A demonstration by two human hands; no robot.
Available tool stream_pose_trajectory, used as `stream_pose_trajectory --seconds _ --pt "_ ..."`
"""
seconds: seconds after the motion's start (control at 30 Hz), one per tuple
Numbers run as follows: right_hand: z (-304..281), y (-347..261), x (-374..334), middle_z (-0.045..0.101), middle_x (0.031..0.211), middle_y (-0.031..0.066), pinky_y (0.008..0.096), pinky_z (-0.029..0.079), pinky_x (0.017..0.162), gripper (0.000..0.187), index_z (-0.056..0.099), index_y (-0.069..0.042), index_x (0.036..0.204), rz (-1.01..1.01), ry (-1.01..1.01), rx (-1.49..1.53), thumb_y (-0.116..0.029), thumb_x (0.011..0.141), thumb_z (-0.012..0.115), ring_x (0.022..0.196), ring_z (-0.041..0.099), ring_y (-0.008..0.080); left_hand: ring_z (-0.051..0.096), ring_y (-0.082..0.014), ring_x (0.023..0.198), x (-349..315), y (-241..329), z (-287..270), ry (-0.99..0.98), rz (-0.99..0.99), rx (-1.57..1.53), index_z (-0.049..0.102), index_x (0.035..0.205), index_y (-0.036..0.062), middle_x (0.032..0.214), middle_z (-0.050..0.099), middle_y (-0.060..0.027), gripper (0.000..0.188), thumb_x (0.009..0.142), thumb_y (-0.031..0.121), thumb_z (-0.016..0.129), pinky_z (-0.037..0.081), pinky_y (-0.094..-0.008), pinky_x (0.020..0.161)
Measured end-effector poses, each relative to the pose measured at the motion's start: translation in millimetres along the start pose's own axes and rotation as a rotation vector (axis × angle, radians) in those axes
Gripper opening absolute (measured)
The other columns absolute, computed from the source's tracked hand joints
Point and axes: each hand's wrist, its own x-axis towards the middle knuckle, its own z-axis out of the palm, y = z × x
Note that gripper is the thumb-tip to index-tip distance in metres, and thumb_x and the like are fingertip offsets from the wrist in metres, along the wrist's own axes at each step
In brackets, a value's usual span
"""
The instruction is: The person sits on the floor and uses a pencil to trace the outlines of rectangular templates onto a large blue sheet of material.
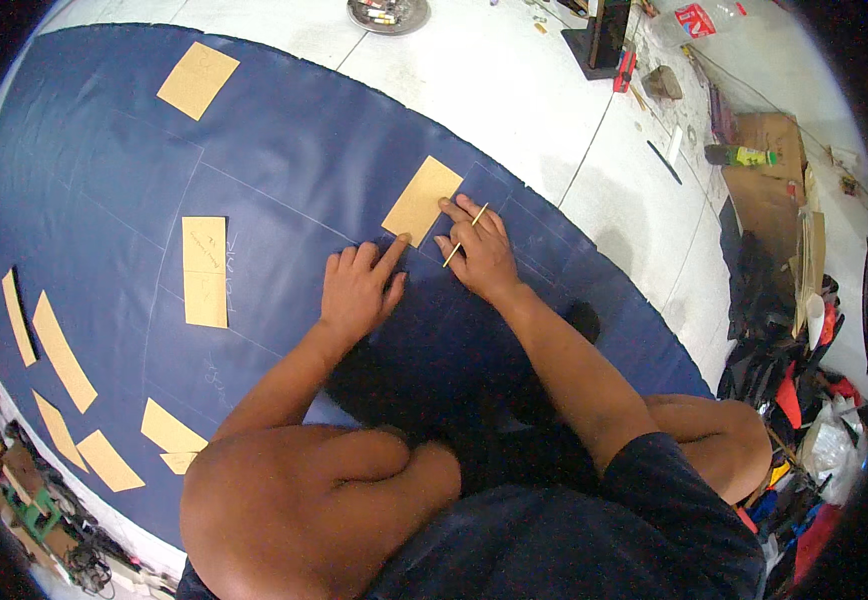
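Observation:
A large dark blue cloth (pixel 254 150) with faint chalk lines lies spread on the floor. A tan cardboard pattern piece (pixel 421 200) rests on it. My right hand (pixel 479 250) presses fingertips on that piece's lower right edge and holds a thin pale stick (pixel 465 236) between its fingers. My left hand (pixel 359 288) lies flat on the cloth just below the piece, with the index finger stretched toward its lower corner. My knees are at the bottom of the view.
Other tan pattern pieces lie on the cloth: one at the top (pixel 199 79), a double piece (pixel 205 271) left of my hands, several strips (pixel 64 352) at the left. A round tray (pixel 388 13), cardboard (pixel 769 170), a bottle (pixel 742 155) and piled clutter (pixel 804 400) sit on the pale floor.

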Motion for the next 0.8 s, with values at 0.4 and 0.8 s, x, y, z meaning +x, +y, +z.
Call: stream_pose_trajectory --seconds 0.4,0.8 --pt "-0.8 3.9 -2.2 0.057 0.146 0.0069 0.0504 0.037 0.113 0.024 0.064 -0.005 0.092 0.017 -0.039 -0.007 -0.028 0.096 0.068 0.138 0.050 0.0314 0.056 -0.0283 0.093 3.6 4.6 -3.4 -0.077 -0.010 -0.016 0.060 0.140 0.0206 0.100 0.059 -0.0080 0.053 0.089 0.031 0.070 0.043 -0.0425 0.082" --pt "-1.7 1.6 -2.0 0.061 0.143 0.0091 0.0481 0.036 0.111 0.026 0.052 -0.008 0.083 0.019 -0.007 0.039 -0.023 0.093 0.071 0.138 0.051 0.0326 0.056 -0.0281 0.093 3.5 3.3 -4.1 -0.078 0.015 -0.013 0.061 0.140 0.0189 0.100 0.059 -0.0079 0.053 0.089 0.031 0.071 0.043 -0.0423 0.083"
